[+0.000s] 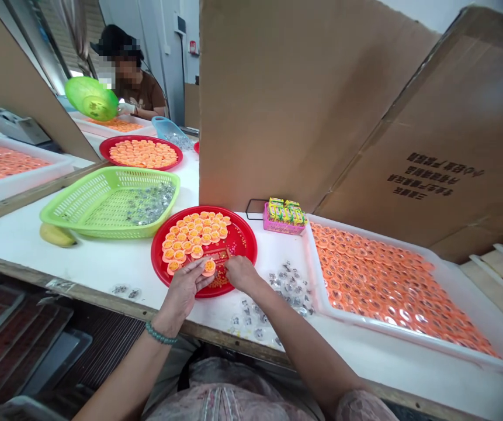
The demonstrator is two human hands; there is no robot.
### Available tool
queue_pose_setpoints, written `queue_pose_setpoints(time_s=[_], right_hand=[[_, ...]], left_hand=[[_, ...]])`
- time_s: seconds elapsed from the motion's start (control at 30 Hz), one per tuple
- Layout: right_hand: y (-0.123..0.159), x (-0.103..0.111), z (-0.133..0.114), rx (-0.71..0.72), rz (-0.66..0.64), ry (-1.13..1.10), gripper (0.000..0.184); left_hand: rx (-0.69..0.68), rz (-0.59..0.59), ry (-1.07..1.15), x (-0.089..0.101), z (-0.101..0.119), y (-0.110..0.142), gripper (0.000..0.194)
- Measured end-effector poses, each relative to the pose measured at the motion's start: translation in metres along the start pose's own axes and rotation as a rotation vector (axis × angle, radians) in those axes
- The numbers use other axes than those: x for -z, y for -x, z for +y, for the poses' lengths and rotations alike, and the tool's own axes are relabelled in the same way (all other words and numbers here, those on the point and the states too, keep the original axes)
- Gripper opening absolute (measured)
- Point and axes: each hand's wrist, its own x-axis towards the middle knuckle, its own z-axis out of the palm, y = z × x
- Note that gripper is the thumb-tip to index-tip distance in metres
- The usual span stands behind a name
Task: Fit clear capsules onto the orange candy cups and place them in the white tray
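Between the thumb and fingers of my left hand [186, 287] is a small round orange disc [209, 267] with a pale rim. It is held over the near part of a round red tray [246, 234]. Rows of similar orange discs [196, 228] lie in the tray's far and left part, and small yellow-orange beads [220, 278] are scattered over its floor. My right hand [240, 272] is closed at the tray's right side, fingertips pinched down towards the beads. What those fingertips hold, if anything, is too small to make out.
Clear printed plastic pieces [292, 286] lie right of the red tray. A white tray of orange discs [310, 234] stands further right. To the left are a green basket [80, 199] and a yellow fruit [57, 235]. Cardboard [277, 105] rises behind; a person [144, 93] sits beyond.
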Motion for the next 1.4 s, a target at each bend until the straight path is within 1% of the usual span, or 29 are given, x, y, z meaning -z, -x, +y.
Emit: queue_pose_setpoints(time_s=[0.23,0.33,0.4,0.43,0.5,0.57,0.6,0.63,0.7,0.77,0.83,0.87,0.97,1.03,1.27,1.4], right_hand=[[0.004,-0.003,0.01,-0.003,0.087,-0.027,0.017],[0.005,0.001,0.009,0.0,0.117,-0.067,0.021],[0.005,0.006,0.004,0.019,0.188,-0.153,0.024],[0.006,0.008,0.0,0.044,0.241,-0.218,0.024],[0.007,0.014,-0.008,0.137,0.335,-0.357,0.022],[0.008,0.02,-0.014,0.245,0.365,-0.442,0.021],[0.008,0.021,-0.015,0.268,0.373,-0.455,0.021],[0.009,0.022,-0.014,0.255,0.385,-0.447,0.022],[0.011,0.022,-0.011,0.157,0.366,-0.356,0.025],[0.012,0.017,-0.007,0.065,0.245,-0.206,0.022],[0.012,0.009,-0.005,0.045,0.106,-0.101,0.017],[0.013,0.004,-0.006,0.045,0.071,-0.081,0.017],[0.012,-0.006,-0.009,0.033,0.073,-0.081,0.021],[0.011,-0.009,-0.01,0.018,0.084,-0.082,0.021],[0.005,-0.011,-0.003,-0.008,0.13,-0.146,0.015],[0.007,-0.009,-0.003,-0.011,0.178,-0.22,0.018]], left_hand=[[-0.032,0.032,0.05,0.002,-0.005,-0.007,0.015],[-0.042,0.034,0.065,0.004,-0.008,-0.01,0.017],[-0.045,0.027,0.074,0.004,-0.009,-0.01,0.018],[-0.045,0.02,0.079,0.004,-0.01,-0.01,0.019],[-0.04,-0.002,0.089,0.002,-0.01,-0.01,0.02],[-0.033,-0.024,0.103,0.001,-0.009,-0.008,0.02],[-0.029,-0.033,0.112,0.0,-0.009,-0.008,0.019],[-0.025,-0.038,0.121,0.0,-0.008,-0.007,0.018],[-0.019,-0.044,0.14,0.001,-0.007,-0.006,0.015],[-0.011,-0.049,0.166,0.002,-0.006,-0.005,0.013],[0.002,-0.049,0.2,0.002,-0.005,-0.003,0.013],[0.009,-0.047,0.213,0.003,-0.005,-0.002,0.014],[0.019,-0.048,0.214,0.003,-0.005,-0.001,0.013],[0.01,-0.044,0.192,0.003,-0.005,0.0,0.012],[-0.071,0.052,0.111,0.007,-0.01,-0.002,0.013],[-0.085,0.068,0.084,0.009,-0.013,-0.004,0.016]])
